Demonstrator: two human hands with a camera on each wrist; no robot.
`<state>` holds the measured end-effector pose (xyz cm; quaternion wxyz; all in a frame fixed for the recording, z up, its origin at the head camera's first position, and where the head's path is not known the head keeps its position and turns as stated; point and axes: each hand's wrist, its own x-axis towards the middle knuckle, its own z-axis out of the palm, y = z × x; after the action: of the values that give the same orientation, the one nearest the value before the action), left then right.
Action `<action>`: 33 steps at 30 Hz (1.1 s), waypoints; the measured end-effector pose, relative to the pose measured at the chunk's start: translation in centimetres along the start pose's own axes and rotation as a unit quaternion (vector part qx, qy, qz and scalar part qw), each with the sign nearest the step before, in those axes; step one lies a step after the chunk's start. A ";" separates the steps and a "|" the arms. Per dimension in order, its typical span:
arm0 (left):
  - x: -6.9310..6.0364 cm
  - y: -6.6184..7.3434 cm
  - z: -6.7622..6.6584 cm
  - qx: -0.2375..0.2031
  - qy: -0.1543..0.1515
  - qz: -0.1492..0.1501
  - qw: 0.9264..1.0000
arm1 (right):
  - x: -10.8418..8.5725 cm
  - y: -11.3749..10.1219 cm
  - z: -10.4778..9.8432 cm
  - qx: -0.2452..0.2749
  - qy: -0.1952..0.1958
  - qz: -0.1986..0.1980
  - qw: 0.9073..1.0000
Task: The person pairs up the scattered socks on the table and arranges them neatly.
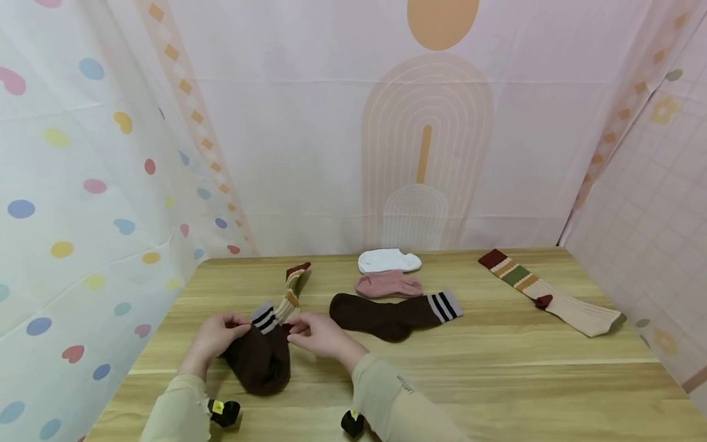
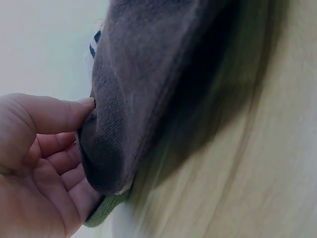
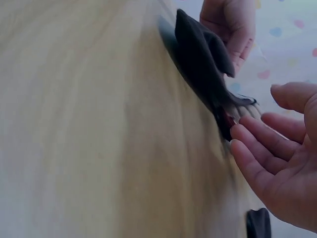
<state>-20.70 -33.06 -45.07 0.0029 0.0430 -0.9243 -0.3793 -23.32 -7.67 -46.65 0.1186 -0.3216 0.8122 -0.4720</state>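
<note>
A dark brown sock [image 1: 259, 362] with a grey, black-striped cuff [image 1: 264, 317] lies bunched at the left of the table. My left hand [image 1: 216, 337] pinches its edge between thumb and fingers, as the left wrist view shows with the brown fabric [image 2: 129, 89] raised. Partly beneath it is a cream sock [image 1: 291, 294] with green, orange and dark red bands. My right hand [image 1: 320, 334] is at the other side, its fingertips by the dark red patch [image 3: 228, 118] and its thumb held apart from the fingers.
Right of the hands lie another brown sock [image 1: 381, 313] with a striped cuff, a pink ankle sock [image 1: 388, 284] and a white one [image 1: 388, 261]. A cream banded sock [image 1: 574, 310] lies at the far right of the wooden table [image 1: 497, 393]. Patterned cloths hang around it.
</note>
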 end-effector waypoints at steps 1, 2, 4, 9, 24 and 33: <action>0.0 0.1 0.0 -0.001 0.000 -0.001 1.000 | 0.0 0.0 0.2 0.012 0.004 0.004 1.000; 0.0 0.1 0.0 -0.001 0.001 -0.002 1.000 | 0.1 -0.1 0.4 0.023 0.006 0.010 1.000; 0.0 0.2 0.0 -0.002 0.003 -0.001 1.000 | 0.2 -0.1 0.8 0.034 0.009 0.016 0.999; 0.1 0.0 0.1 -0.001 0.010 0.002 1.000 | 0.6 0.0 1.4 0.018 0.024 0.027 0.999; 0.1 -0.5 0.4 -0.002 0.042 0.007 0.999 | 1.4 -1.0 3.0 -0.065 0.073 0.056 0.994; -0.2 -0.4 0.0 -0.007 0.083 -0.001 0.997 | 0.8 -1.5 2.4 -0.019 0.102 0.032 0.994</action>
<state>-20.43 -33.29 -45.31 0.0793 0.0755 -0.9183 -0.3805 -22.15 -10.36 -46.58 0.0442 -0.2484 0.8386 -0.4828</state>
